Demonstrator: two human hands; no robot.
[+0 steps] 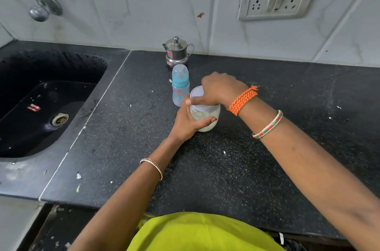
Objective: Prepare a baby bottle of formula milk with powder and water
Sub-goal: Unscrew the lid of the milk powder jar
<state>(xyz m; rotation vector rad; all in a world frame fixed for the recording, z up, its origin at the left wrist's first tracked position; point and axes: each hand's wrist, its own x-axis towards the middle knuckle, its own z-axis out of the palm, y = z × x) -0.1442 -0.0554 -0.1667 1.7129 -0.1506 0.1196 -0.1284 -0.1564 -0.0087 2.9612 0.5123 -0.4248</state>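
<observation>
The powder jar (pixel 205 119) stands upright mid-counter with pale powder low inside, the left hand (pixel 186 123) wrapped round its body and the right hand (pixel 218 91) cupped down over its white lid (pixel 197 96), fingers curled on the rim, so by my read this is the twist-off, turning about the jar's vertical axis. Just behind and to the left, touching or nearly, the baby bottle (pixel 180 86) waits upright, capped and seemingly empty, with a lidded steel pot (pixel 177 52) further back by the wall; its contents are hidden.
</observation>
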